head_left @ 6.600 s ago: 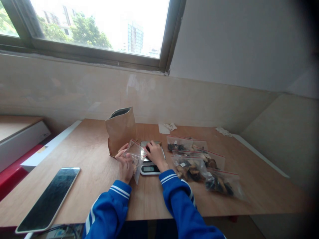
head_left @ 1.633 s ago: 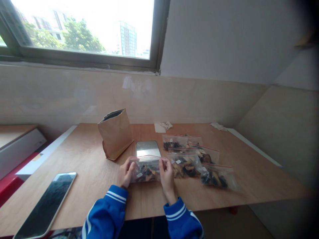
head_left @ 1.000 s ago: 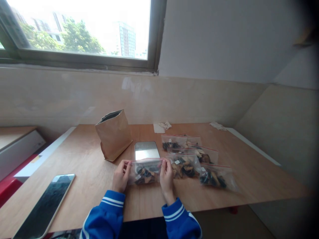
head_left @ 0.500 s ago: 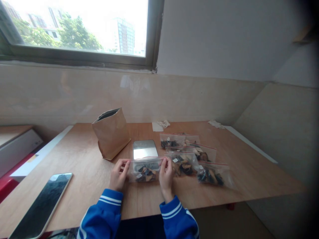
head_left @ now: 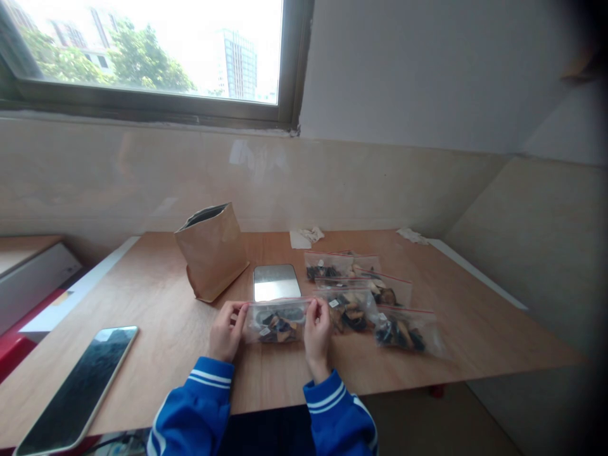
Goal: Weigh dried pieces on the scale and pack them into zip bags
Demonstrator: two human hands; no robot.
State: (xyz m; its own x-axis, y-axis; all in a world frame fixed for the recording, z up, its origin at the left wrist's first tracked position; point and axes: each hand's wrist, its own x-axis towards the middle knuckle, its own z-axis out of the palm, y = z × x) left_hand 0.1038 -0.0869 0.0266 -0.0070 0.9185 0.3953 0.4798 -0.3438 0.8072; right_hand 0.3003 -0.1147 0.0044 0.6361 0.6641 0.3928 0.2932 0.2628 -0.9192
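Observation:
A clear zip-lock bag [head_left: 277, 324] with dark and tan dried pieces and a small white label in it is stretched between my two hands. My left hand [head_left: 227, 330] pinches its upper left corner, and my right hand [head_left: 317, 330] pinches the upper right corner. Just behind the bag lies a small scale [head_left: 276, 283] with a shiny metal top; the bag covers its front part. Close by my right hand rests another filled zip-lock bag [head_left: 350, 310]. Further right is one more such bag [head_left: 401, 332], with several others behind.
An upright brown paper bag [head_left: 213, 253] stands open at the back left. A large phone [head_left: 78, 392] lies at the table's left front. White paper [head_left: 300, 239] and a crumpled piece [head_left: 412, 236] lie along the back edge of the wooden table [head_left: 161, 354], below the wall.
The whole view has shifted very slightly. Both hands keep their pinch on the bag's top corners, and nothing on the table has visibly moved.

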